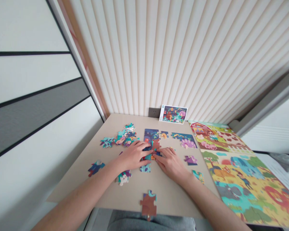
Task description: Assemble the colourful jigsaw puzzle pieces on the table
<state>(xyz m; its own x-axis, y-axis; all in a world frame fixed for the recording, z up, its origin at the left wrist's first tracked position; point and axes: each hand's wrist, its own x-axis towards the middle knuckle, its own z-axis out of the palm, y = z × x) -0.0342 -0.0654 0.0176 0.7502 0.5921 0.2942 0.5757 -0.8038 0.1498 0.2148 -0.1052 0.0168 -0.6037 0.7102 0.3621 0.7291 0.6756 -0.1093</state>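
My left hand (135, 155) lies with fingers stretched over the left side of a partly joined jigsaw puzzle (151, 132). From the other side my right hand (170, 161) touches its lower right edge, fingers extended. Between the fingertips a small orange and dark patch of puzzle shows; the fingers hide much around it. Just below my left fingers is a teal puzzle piece (145, 168). A loose piece with a yellow-orange shape (164, 134) sits by the puzzle's upper right. Farther right, a joined section with a purple peacock (188, 143) lies apart.
A heap of loose pieces (126, 136) lies at the back left. Single pieces include a brown one (149, 205) at the front edge and a purple one (191, 160). A picture card (173, 114) leans on the wall. Finished farm (213, 136) and safari puzzles (245, 186) cover the right.
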